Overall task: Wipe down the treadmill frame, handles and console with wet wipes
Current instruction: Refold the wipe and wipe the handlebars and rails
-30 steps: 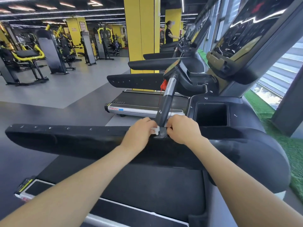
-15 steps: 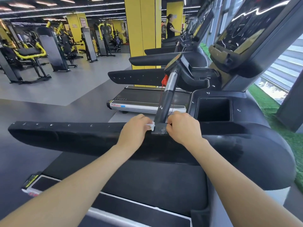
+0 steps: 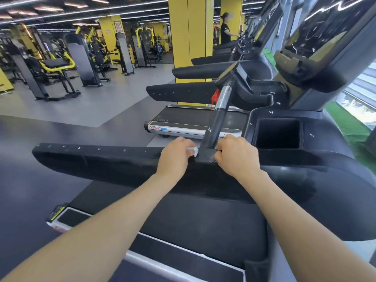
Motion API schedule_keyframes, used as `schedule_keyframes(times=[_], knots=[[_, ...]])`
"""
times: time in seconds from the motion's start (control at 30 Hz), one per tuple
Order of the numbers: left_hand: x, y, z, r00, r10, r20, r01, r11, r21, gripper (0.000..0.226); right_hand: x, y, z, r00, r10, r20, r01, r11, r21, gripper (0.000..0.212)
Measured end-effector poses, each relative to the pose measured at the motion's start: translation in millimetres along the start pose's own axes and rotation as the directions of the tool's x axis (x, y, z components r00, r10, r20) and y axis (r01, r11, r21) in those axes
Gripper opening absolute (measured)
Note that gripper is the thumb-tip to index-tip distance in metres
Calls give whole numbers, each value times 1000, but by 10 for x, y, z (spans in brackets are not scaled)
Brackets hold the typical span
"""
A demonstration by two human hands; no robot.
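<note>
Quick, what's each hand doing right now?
Left hand: fingers curled, holding a white wipe against the post.
Right hand: fingers curled at the post base; whether it holds anything cannot be told.

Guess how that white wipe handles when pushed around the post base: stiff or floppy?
Probably floppy: the wipe shows as a crumpled white wad in the left hand. Likely very light, since fingers alone hold it. It may bunch up against the post base rather than slide flat.
</note>
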State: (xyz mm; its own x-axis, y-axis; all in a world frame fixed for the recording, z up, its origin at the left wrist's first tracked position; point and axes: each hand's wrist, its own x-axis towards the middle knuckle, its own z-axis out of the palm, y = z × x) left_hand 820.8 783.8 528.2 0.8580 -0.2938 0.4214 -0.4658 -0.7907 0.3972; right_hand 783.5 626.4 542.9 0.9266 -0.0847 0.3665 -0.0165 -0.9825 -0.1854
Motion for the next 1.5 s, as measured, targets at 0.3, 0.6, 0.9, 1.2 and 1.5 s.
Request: schedule_keyframes(times=[0.3, 0.6, 0.9, 1.2, 1.5], knots=[[-26, -802, -374, 999, -37, 10, 36, 997, 72, 21, 32, -72, -45, 993, 100, 55, -99, 995, -27, 19], [224, -839, -359, 932, 264, 248, -258, 964, -55, 23, 134, -856, 82, 984, 155, 93, -152, 988, -39, 29], [230, -1536, -564, 955, 240, 173, -225, 969, -105, 24, 232, -1107, 297, 940, 313, 134, -309, 950, -49, 30], [265, -1369, -527, 942, 237, 239, -228, 971, -64, 22, 317, -1128, 252, 950, 267, 163, -235, 954, -188, 26], [231, -1471, -590, 981, 118, 153, -121, 993, 7, 19, 337, -1193, 302, 950, 242, 196, -231, 970, -77, 26]])
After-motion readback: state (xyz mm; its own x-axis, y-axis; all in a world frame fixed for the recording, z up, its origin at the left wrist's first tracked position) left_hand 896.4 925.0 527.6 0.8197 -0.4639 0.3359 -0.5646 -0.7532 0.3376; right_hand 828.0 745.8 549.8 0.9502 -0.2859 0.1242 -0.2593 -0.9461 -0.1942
